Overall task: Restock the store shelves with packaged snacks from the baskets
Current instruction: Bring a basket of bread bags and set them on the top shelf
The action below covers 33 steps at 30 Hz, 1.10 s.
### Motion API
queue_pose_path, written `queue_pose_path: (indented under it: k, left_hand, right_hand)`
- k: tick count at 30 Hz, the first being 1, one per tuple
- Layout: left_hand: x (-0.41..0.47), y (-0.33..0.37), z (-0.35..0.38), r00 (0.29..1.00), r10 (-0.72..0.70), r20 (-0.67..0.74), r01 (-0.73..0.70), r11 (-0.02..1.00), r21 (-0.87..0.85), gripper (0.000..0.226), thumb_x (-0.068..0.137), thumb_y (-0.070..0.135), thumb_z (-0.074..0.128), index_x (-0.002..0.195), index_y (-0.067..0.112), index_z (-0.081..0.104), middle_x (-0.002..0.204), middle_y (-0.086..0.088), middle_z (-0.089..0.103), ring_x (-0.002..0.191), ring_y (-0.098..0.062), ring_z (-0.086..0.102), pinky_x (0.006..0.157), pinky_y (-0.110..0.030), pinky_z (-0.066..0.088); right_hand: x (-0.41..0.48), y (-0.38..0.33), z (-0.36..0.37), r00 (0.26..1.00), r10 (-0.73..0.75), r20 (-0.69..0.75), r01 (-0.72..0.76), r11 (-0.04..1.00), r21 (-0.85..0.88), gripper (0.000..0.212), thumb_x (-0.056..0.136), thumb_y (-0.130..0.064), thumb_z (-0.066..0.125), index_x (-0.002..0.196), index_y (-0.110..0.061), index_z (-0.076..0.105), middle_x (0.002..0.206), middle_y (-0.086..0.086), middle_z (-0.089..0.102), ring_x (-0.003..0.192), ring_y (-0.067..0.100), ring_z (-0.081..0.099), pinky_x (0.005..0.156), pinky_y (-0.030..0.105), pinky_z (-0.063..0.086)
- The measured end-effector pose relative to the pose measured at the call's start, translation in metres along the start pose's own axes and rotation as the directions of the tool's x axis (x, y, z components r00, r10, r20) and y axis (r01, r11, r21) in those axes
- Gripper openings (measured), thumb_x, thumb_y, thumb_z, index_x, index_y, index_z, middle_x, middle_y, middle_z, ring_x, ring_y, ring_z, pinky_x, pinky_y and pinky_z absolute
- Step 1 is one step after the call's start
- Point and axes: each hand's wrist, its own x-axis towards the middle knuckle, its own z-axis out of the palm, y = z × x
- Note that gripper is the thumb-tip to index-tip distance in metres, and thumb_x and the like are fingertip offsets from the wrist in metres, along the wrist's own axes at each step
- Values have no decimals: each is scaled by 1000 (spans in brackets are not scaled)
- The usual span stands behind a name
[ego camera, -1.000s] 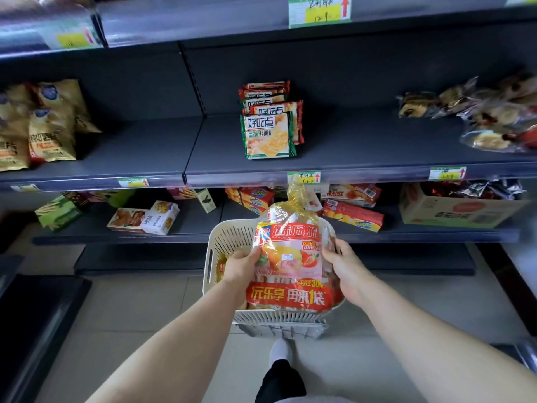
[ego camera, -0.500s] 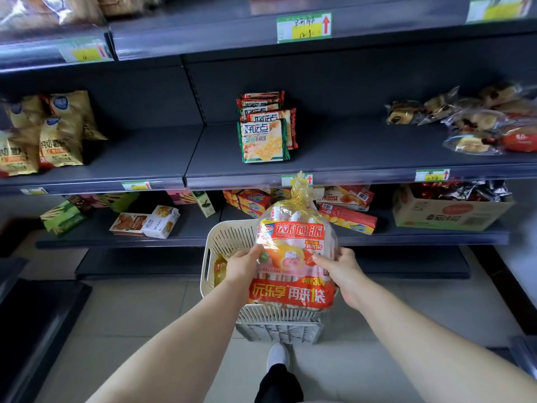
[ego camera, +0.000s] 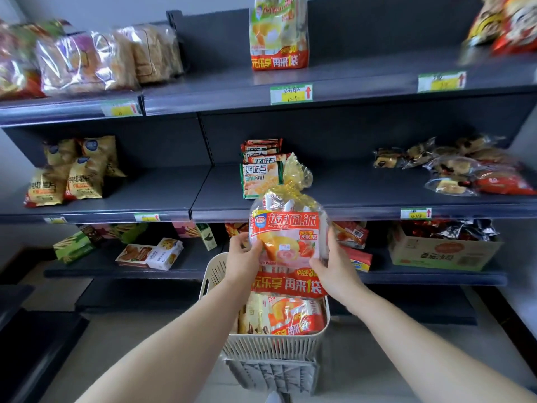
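Observation:
I hold a big clear bag of cake pies (ego camera: 286,245) with a red and orange label upright in front of me, above the white basket (ego camera: 270,346). My left hand (ego camera: 243,258) grips its left edge and my right hand (ego camera: 334,267) grips its right edge. More of the same packs (ego camera: 290,315) lie inside the basket. A matching bag (ego camera: 278,33) stands on the top shelf (ego camera: 348,88), above a price label (ego camera: 291,93).
Bread bags (ego camera: 87,59) fill the top shelf's left side. On the middle shelf (ego camera: 334,207) stand green cracker packs (ego camera: 260,173), yellow bags (ego camera: 72,173) at the left and wrapped cakes (ego camera: 465,167) at the right. A cardboard box (ego camera: 441,251) sits on the low shelf.
Both hands have lifted the bag higher out of the basket, up to the level of the middle shelf's edge. My view has tilted up and the top shelf has come into sight.

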Motion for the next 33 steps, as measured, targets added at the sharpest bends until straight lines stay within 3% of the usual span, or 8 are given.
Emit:
queue_pose_path:
  k: [3, 6, 9, 11, 17, 23, 27, 33]
  left_hand:
    - [-9, 24, 4, 994, 108, 3, -108, 994, 17, 34, 99, 38, 56, 129, 30, 44, 109, -5, 68, 87, -23, 73, 78, -47, 61]
    - [-17, 49, 8, 980, 198, 13, -198, 980, 3, 34, 99, 30, 56, 131, 29, 44, 108, -5, 68, 88, -22, 72, 76, -43, 60]
    - [-24, 79, 12, 956, 291, 38, -289, 956, -40, 34, 99, 22, 57, 128, 31, 43, 106, -1, 68, 84, -18, 73, 63, -34, 59]
    - [-25, 101, 14, 936, 351, 33, -349, 935, -67, 36, 97, 18, 59, 126, 32, 45, 105, 0, 70, 79, -14, 73, 55, -27, 56]
    - [-13, 174, 17, 870, 492, 47, -484, 867, -114, 41, 93, 16, 65, 128, 30, 48, 110, -1, 70, 90, -18, 73, 71, -38, 60]
    - [18, 257, 9, 806, 588, 67, -568, 801, -191, 50, 93, 14, 65, 134, 32, 44, 111, -3, 70, 82, -16, 74, 56, -29, 57]
    - [49, 309, 1, 732, 672, 109, -654, 739, -162, 70, 83, 12, 77, 138, 34, 40, 118, 3, 67, 100, -15, 69, 75, -34, 58]
    - [123, 362, -4, 646, 751, 135, -752, 657, -57, 79, 83, 9, 77, 142, 38, 33, 125, 5, 62, 111, -15, 64, 87, -41, 58]
  right_hand:
    - [5, -19, -17, 995, -94, -21, 93, 994, -64, 81, 98, -35, 51, 152, -40, -10, 143, 0, 42, 102, 8, 55, 72, 26, 56]
    - [7, -46, -38, 984, -167, -68, 154, 973, -170, 80, 100, -34, 48, 154, -32, -11, 145, 3, 40, 106, 11, 54, 62, 13, 40]
    - [13, -76, -59, 954, -267, -139, 237, 950, -202, 77, 101, -32, 48, 155, -30, -7, 149, 3, 36, 123, 18, 51, 75, 20, 42]
    - [19, -94, -72, 933, -315, -175, 283, 941, -183, 75, 100, -31, 48, 155, -31, -4, 149, 1, 37, 119, 17, 52, 77, 24, 44]
    - [54, -151, -103, 874, -431, -226, 416, 902, -113, 76, 99, -30, 51, 153, -43, -1, 131, -7, 52, 98, 7, 57, 67, 24, 51]
    - [99, -227, -121, 811, -516, -275, 490, 857, -163, 81, 97, -23, 55, 152, -46, -1, 126, -5, 56, 104, 14, 59, 76, 32, 56]
    - [143, -276, -123, 752, -566, -338, 497, 824, -272, 85, 94, -30, 59, 151, -48, -3, 127, -2, 59, 116, 23, 57, 90, 48, 55]
    - [217, -317, -110, 756, -538, -373, 475, 843, -254, 85, 95, -35, 58, 152, -42, -3, 139, -2, 52, 118, 22, 58, 89, 42, 54]
